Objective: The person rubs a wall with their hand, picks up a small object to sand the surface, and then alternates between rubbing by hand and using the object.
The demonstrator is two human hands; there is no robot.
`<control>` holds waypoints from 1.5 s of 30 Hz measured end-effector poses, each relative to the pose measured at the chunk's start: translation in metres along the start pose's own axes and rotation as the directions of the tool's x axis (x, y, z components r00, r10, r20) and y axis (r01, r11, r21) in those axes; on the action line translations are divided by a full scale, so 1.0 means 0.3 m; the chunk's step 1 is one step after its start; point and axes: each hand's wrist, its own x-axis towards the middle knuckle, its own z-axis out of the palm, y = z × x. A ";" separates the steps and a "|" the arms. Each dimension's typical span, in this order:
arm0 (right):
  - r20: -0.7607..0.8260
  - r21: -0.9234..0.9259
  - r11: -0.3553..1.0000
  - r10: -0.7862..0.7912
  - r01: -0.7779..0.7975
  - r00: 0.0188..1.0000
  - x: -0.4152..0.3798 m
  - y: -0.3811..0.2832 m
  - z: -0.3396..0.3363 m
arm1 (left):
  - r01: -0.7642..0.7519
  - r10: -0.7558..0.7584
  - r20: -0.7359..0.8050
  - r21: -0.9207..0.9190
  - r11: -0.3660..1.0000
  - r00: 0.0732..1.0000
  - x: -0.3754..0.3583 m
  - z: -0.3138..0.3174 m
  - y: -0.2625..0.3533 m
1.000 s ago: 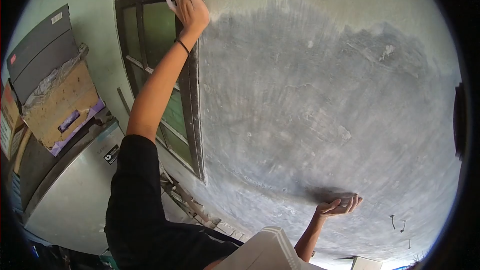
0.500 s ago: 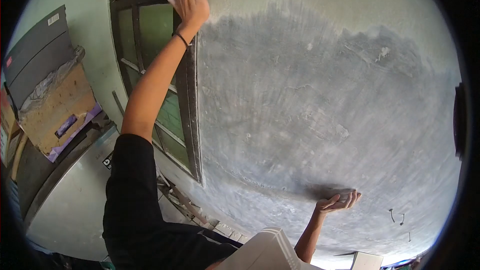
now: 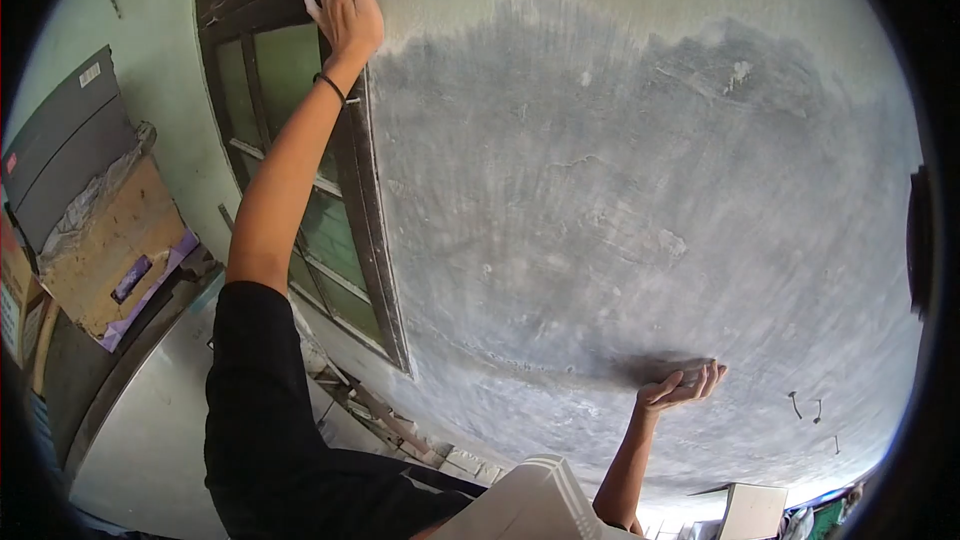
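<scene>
Leftward across view, left hand [image 3: 350, 18], fingers spread, and window [image 3: 372, 230] are being shifted; by the wall [image 3: 540, 190] beside it, right hand [image 3: 668, 394] is being held curled, contents unclear; knuckles risk being scraped through slipping.

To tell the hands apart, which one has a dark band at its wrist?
The left hand, raised by the window frame, wears the band; the right hand, lower by the grey wall, shows none.
</scene>
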 end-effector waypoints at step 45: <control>0.026 0.017 0.999 -0.038 0.037 0.999 -0.001 0.003 -0.021 | -0.022 0.016 -0.224 -0.022 1.000 0.974 0.004 0.081 -0.068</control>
